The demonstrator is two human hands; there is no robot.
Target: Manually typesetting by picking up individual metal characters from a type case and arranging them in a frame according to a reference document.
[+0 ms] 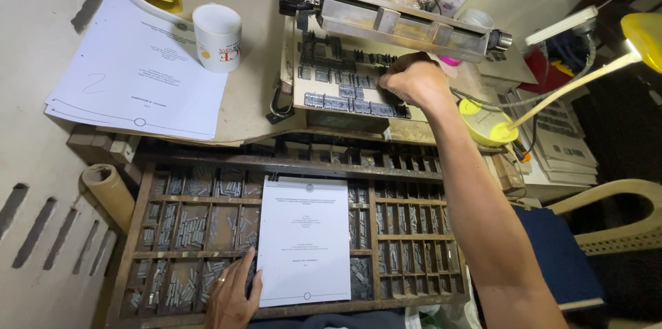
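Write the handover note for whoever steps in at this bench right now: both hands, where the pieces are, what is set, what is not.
Right hand: reaching up to the rows of metal type on the flat bed, fingers curled on the right end of a row; whether it holds a piece cannot be told.
Left hand: resting on the lower left corner of the printed sheet.
That sheet lies on the wooden type case, whose compartments hold loose type.
Done: several rows stand set on the bed.
Left: part of the bed is bare.
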